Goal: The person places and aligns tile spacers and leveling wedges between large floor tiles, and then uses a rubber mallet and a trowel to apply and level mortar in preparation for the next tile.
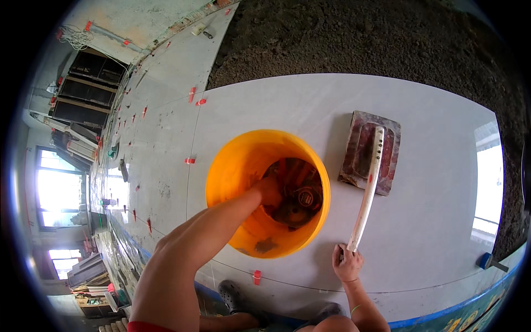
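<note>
Bucket (238,166), yellow-orange: quantity one, standing on large grey tile (437,155). Left hand (269,191): inside bucket, at dark contents (293,214) (count unclear); grip state cannot be told. Right hand (348,263): closed around end of white handle (364,210) of reddish float (359,146); quantity one, right of bucket. Red clips (257,277): several, along tile joints. Black cartons (88,90): three visible, far left; pale marking, too small to read.

A red sleeve (145,327) is being worn on the left arm (178,264), a thin green band (355,308) on the right arm (366,315); a dark, perforated clog (230,295) is also being worn.
</note>
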`<action>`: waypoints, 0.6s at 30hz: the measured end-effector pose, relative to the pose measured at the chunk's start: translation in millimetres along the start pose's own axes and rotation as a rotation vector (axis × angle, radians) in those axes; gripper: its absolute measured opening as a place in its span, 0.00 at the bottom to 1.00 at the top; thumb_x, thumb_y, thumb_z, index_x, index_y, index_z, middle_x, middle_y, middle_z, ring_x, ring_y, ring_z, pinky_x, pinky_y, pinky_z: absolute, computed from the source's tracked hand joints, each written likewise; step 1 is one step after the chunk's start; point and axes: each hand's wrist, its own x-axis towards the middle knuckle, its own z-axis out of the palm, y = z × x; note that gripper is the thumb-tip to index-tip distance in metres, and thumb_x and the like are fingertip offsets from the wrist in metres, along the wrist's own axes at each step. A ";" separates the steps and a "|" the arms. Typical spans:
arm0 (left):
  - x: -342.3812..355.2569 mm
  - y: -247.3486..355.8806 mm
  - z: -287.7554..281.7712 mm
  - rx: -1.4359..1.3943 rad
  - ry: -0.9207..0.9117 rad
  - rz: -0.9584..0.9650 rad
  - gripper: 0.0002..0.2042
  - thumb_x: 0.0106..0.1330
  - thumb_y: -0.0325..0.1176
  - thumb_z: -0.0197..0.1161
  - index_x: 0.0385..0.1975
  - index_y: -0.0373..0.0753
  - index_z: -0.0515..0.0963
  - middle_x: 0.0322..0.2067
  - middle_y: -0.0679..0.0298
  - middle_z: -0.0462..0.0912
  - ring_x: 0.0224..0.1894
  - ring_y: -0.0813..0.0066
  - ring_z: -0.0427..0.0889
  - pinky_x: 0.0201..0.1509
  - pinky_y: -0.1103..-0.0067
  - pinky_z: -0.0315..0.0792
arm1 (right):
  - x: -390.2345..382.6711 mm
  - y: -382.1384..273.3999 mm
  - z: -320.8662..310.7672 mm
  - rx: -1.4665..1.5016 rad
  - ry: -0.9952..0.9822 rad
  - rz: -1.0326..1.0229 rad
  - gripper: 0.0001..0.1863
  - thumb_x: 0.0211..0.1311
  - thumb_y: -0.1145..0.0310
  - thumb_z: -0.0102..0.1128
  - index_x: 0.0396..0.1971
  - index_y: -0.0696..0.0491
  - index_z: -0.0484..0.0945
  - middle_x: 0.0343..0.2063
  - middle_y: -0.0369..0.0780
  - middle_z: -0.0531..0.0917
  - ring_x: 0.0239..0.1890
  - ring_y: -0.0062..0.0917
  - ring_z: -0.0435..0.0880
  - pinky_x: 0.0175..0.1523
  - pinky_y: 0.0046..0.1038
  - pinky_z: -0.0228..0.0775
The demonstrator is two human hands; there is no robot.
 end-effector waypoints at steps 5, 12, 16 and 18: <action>-3.8 9.5 -2.7 0.176 -0.069 0.058 0.30 0.43 0.43 0.72 0.47 0.32 0.81 0.39 0.43 0.87 0.45 0.51 0.88 0.50 0.64 0.81 | 0.5 -3.6 -2.7 -0.041 -0.010 -0.008 0.09 0.57 0.71 0.69 0.37 0.50 0.79 0.24 0.38 0.79 0.21 0.35 0.79 0.24 0.35 0.71; -9.0 -7.8 30.4 -0.027 0.129 0.116 0.17 0.53 0.39 0.66 0.39 0.34 0.83 0.34 0.44 0.87 0.42 0.53 0.89 0.48 0.63 0.81 | 1.3 -6.9 -0.8 0.025 -0.002 0.065 0.05 0.59 0.71 0.67 0.34 0.49 0.80 0.27 0.35 0.82 0.26 0.34 0.81 0.32 0.37 0.72; -25.8 21.5 6.2 0.092 -0.214 0.008 0.17 0.57 0.40 0.64 0.40 0.33 0.83 0.32 0.46 0.87 0.37 0.56 0.89 0.43 0.63 0.82 | 1.0 -7.1 -5.8 -0.045 -0.018 0.057 0.05 0.59 0.70 0.67 0.34 0.49 0.80 0.26 0.36 0.81 0.24 0.33 0.80 0.28 0.35 0.72; -34.3 36.4 -5.2 -0.002 -0.235 -0.177 0.17 0.57 0.40 0.65 0.41 0.33 0.83 0.32 0.47 0.87 0.33 0.57 0.89 0.37 0.64 0.82 | 2.0 -1.9 -3.6 -0.055 0.015 0.020 0.07 0.59 0.68 0.68 0.35 0.50 0.81 0.26 0.37 0.80 0.22 0.33 0.80 0.24 0.34 0.71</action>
